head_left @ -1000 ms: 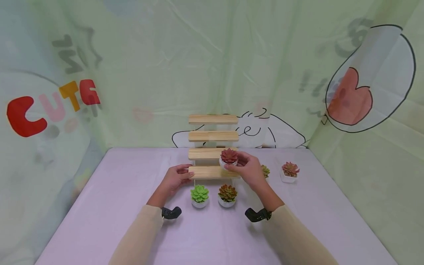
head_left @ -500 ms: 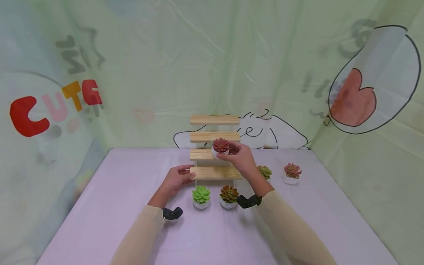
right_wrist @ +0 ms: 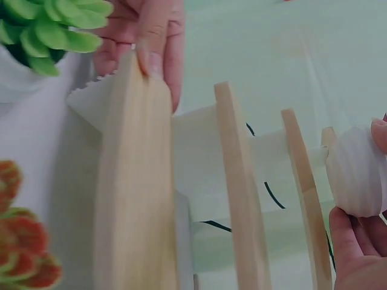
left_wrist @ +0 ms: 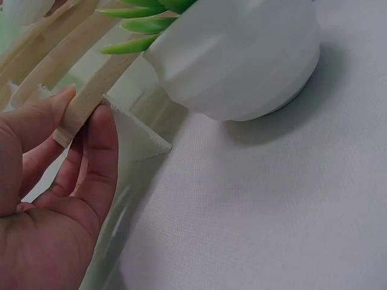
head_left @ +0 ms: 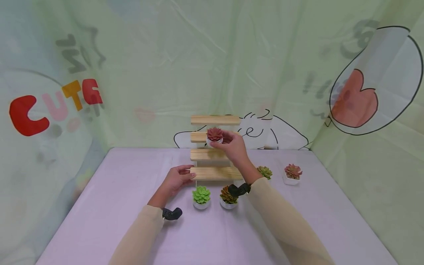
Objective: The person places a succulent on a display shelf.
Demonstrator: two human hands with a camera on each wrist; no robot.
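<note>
A tiered stand with wooden shelves (head_left: 215,173) and white side supports stands at the middle of the table. My left hand (head_left: 175,180) pinches the left end of its lowest shelf, thumb on top and fingers beneath, as the left wrist view shows. Up at the second shelf from the top, my right hand (head_left: 234,147) holds a dark red succulent (head_left: 215,134) by its white ribbed pot (right_wrist: 358,172). From these views I cannot tell whether the pot touches a shelf. In front of the stand sit a bright green succulent (head_left: 201,195) and a brown-orange succulent (head_left: 228,195), both in white pots.
Right of the stand, a yellow-green succulent (head_left: 265,172) is partly hidden behind the right forearm. Farther right stands a pink succulent (head_left: 293,171) in a square white pot. Printed curtains (head_left: 149,73) enclose the back and sides of the table (head_left: 132,191).
My right hand has raised the dark red succulent from just above the lowest shelf to the second shelf from the top, moving slightly left. My left hand keeps its hold on the stand.
</note>
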